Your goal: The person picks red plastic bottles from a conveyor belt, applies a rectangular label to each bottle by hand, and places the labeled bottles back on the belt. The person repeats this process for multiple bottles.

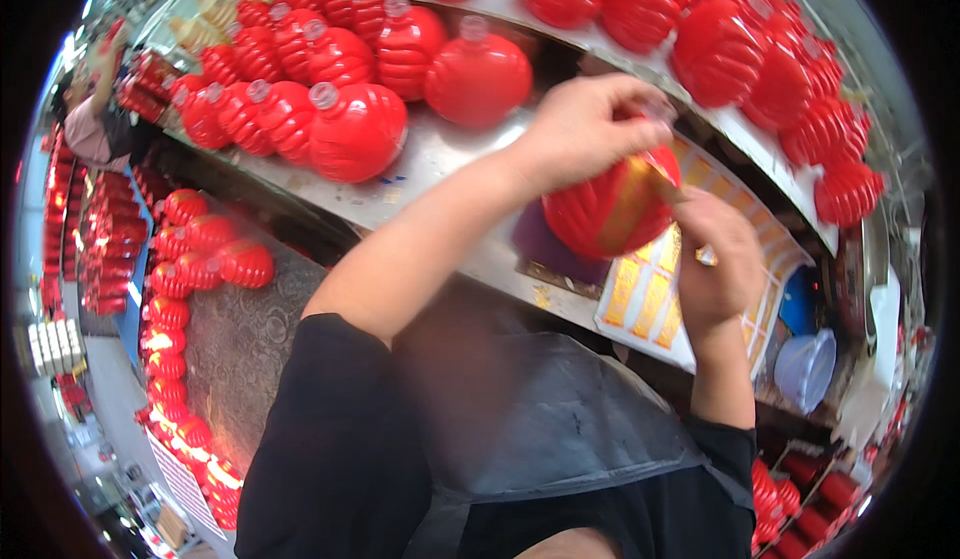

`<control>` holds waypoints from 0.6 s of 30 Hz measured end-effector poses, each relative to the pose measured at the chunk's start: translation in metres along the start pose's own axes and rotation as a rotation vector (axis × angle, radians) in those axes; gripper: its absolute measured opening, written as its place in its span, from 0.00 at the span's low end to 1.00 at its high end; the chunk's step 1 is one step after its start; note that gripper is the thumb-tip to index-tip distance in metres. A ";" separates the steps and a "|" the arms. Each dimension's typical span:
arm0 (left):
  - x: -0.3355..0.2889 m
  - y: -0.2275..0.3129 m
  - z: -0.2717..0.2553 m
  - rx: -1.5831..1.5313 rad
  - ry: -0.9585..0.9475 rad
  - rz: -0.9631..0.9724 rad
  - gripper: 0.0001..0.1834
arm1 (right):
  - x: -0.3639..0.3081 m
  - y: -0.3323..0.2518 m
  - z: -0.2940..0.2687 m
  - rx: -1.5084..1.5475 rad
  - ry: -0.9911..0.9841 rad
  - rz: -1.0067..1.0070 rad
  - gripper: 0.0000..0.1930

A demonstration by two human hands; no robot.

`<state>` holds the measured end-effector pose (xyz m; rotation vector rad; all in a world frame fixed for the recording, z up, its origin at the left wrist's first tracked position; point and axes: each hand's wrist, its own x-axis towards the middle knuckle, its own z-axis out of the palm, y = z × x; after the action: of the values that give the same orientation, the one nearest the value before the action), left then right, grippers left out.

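My left hand is closed around the clear neck at the top of a red, ribbed, lantern-shaped container. A gold strip sticker runs down the container's side. My right hand pinches a gold piece at the upper right of the container, seemingly the sticker's edge; blur hides the exact contact. Beneath the container lies a dark purple pad. Under and beside my right hand is a sheet of gold stickers with white backing, partly covered by that hand.
Red lantern-shaped containers with clear necks crowd the metal bench at left. More red containers line a raised shelf at the back. A pale plastic tub stands at right. Another person is at far left, near stacked red goods.
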<state>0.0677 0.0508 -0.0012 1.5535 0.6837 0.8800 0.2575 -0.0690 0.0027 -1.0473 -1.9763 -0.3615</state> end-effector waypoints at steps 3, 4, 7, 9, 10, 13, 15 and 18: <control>0.005 -0.007 -0.003 -0.073 0.100 -0.072 0.19 | -0.018 -0.023 0.016 0.145 -0.233 -0.177 0.11; 0.007 -0.008 -0.005 -0.112 0.124 -0.095 0.17 | -0.020 -0.031 0.020 0.145 -0.257 -0.274 0.11; 0.005 -0.010 -0.009 -0.321 0.137 -0.147 0.18 | -0.016 -0.033 0.022 0.202 -0.214 -0.171 0.12; 0.004 -0.009 -0.008 -0.233 0.169 -0.085 0.21 | -0.010 -0.024 0.023 0.211 0.039 -0.023 0.14; 0.003 -0.008 -0.009 -0.193 0.197 -0.073 0.22 | -0.008 -0.017 0.020 0.148 0.082 0.023 0.17; 0.001 -0.007 -0.010 -0.039 0.228 -0.009 0.22 | -0.010 -0.012 0.026 0.218 -0.133 -0.154 0.15; 0.002 -0.010 -0.013 0.066 0.263 0.006 0.17 | -0.017 -0.015 0.027 0.219 -0.223 -0.352 0.13; 0.007 -0.018 -0.021 0.119 0.280 0.006 0.12 | -0.020 -0.016 0.027 0.357 -0.089 -0.022 0.11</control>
<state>0.0546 0.0710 -0.0169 1.5520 0.9462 1.0909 0.2358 -0.0743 -0.0273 -0.8247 -2.0373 0.0295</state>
